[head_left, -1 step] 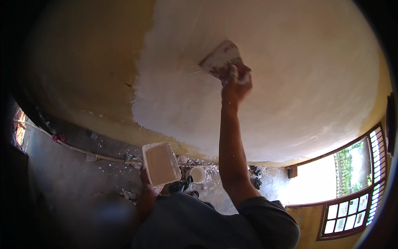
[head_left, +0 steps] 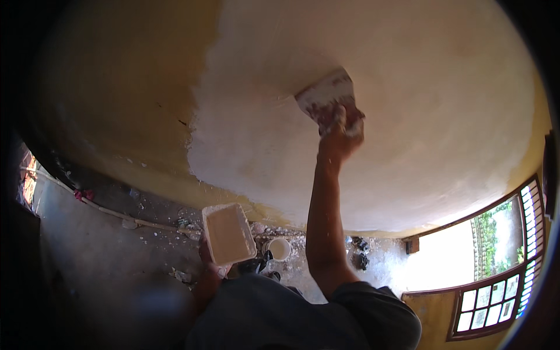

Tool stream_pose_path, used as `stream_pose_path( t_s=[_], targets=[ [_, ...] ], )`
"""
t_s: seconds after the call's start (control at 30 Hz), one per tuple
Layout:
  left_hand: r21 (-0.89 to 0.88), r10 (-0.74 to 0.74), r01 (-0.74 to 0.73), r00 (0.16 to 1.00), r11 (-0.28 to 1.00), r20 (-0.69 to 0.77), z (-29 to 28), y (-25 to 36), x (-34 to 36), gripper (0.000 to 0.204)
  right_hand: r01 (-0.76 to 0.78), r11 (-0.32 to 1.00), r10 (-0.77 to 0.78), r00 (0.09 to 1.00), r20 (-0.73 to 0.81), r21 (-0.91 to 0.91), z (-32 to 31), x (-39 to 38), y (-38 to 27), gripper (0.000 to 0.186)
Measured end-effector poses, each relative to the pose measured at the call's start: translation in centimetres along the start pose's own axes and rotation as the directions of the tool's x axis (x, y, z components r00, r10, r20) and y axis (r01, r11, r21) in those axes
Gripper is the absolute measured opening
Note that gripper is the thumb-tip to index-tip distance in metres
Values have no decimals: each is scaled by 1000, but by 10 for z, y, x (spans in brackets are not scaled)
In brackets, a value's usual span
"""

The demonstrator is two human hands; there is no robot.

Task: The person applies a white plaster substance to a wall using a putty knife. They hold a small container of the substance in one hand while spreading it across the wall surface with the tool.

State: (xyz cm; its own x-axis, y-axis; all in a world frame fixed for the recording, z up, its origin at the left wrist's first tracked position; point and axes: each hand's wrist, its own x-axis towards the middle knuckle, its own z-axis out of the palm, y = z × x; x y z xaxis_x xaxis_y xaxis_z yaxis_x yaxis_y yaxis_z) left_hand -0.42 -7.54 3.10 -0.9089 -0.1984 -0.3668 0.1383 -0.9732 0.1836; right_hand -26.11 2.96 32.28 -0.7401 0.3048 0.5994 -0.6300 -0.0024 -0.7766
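Head view: right hand (head_left: 341, 137) grips a stiff, light putty knife (head_left: 326, 99) by its handle at frame centre; left hand (head_left: 211, 265) clasps a shallow plaster tray (head_left: 228, 234), lower centre.

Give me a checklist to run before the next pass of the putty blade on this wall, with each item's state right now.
1. Right hand grips the putty blade: ok.
2. Blade lies against the wall: looks ok, though true contact cannot be told.
3. Left hand holds the tray from below: ok, tray roughly level.
4. Putty left in the tray: ok, a pale layer covers its bottom; how deep cannot be told.
5. Uncoated yellow area left of the white patch: not ok, bare.
6. Floor underfoot: not ok, debris and a small bucket lie by the wall base.
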Motion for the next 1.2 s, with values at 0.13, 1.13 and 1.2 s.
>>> stream_pose_path(
  t_s=[0.13, 1.13, 1.2],
  targets=[
    [-9, -42, 43, 999, 999, 10, 0, -7, 0, 51, 316, 882, -243, 940, 238, -349, 11, 17, 5, 17],
    [83, -20, 25, 998, 996, -66, 15, -2, -11, 49, 191, 964, -153, 968, 201, -184, -11, -53, 28, 14],
    [69, -9, 7, 1000, 998, 30, 9, -7, -9, 51, 370, 827, -167, 881, 442, -424, 21, -50, 34, 16]
  ],
)
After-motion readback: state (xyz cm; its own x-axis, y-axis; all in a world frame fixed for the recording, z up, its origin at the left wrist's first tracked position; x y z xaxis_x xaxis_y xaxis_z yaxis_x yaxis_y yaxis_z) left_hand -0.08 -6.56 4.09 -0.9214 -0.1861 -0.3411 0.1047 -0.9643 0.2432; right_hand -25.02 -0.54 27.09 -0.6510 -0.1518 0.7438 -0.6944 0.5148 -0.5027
